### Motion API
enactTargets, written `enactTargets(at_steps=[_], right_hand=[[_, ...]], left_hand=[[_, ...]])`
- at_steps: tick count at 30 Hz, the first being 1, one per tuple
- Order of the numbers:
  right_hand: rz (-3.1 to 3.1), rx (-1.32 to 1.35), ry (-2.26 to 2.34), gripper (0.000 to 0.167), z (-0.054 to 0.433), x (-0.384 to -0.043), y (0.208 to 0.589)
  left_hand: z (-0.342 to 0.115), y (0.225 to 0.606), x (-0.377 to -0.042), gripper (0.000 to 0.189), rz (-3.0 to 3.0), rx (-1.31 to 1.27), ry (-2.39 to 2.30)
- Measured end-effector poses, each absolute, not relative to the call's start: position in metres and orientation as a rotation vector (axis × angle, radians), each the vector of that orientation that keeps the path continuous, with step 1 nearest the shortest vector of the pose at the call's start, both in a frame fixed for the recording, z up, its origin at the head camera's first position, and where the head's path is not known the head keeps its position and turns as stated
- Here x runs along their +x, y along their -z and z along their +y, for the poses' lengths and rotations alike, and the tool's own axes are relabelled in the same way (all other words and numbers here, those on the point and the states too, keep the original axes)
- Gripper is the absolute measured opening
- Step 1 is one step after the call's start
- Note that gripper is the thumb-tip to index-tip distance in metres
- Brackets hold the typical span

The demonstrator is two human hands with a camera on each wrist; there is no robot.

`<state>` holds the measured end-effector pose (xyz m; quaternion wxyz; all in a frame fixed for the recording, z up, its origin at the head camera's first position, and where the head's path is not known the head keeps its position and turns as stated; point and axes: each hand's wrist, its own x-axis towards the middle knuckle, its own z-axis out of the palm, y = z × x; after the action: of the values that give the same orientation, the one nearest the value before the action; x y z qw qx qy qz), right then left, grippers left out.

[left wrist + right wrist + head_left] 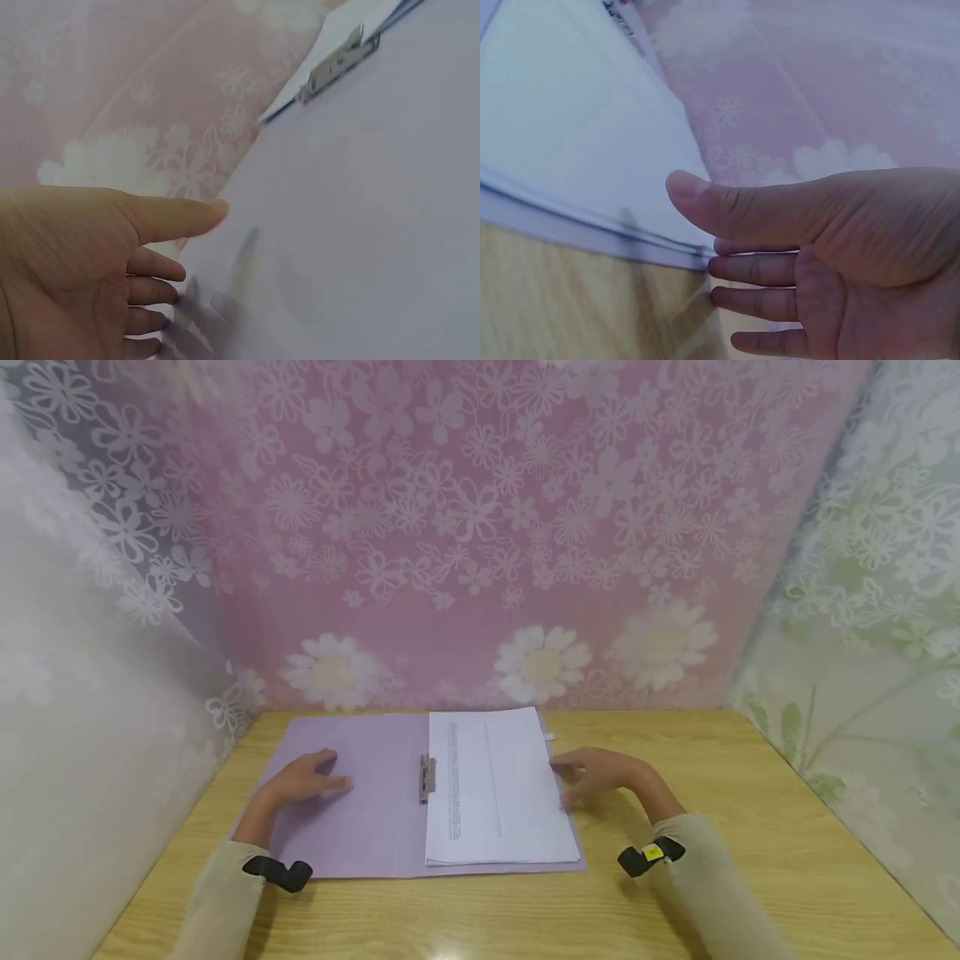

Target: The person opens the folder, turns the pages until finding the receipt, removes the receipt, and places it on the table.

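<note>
So, sleeves [217, 893]: beige, in from near side; blk wrist units [277, 872] at cuffs.
L hand [302, 779]: over folder's L cover, thumb wide of fingers, nothing held; contact unclear.
R hand [603, 770]: at papers' R edge, thumb + fingers apart, nothing gripped; can't tell if touching.
Folder [360, 827]: lilac, lies open on wood-grain table [517, 914], between sleeves.
Papers [525, 785]: wht stack on folder's R side, print toward L edge.
Clip [427, 778]: metal, at papers' L edge.
Tab [550, 737]: small, wht, past folder's R edge.
Backdrop [465, 560]: pink floral, daisies low, behind table.
</note>
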<state>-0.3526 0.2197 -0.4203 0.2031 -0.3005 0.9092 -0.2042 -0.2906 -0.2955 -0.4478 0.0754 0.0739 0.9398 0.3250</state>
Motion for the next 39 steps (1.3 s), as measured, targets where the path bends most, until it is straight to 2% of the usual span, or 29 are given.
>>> enactTargets(at_steps=[6,12,16,21,27,39], right_hand=[[2.552,-0.811,0.697,0.077,0.216,-0.367,0.416],[2.587,-0.798,1.086,0.069,0.208,-0.381,0.431],[2.592,-0.762,1.288,0.068,0.203,-0.391,0.451],[2.619,-0.718,1.301,0.071,0.196,-0.404,0.465],[2.595,-0.703,1.265,0.076,0.190,-0.417,0.463],[2.599,-0.659,1.211,0.081,0.182,-0.428,0.468]], left_hand=[[-0.263,0.448,-0.297,0.078,2.801,0.243,-1.035],[-0.219,0.452,-0.295,0.074,2.861,0.316,-0.986],[-0.188,0.455,-0.287,0.080,2.826,0.411,-1.021],[-0.159,0.447,-0.278,0.099,2.785,0.642,-0.898],[-0.146,0.437,-0.270,0.117,2.735,0.802,-0.706],[-0.143,0.444,-0.266,0.113,2.729,0.775,-0.554]])
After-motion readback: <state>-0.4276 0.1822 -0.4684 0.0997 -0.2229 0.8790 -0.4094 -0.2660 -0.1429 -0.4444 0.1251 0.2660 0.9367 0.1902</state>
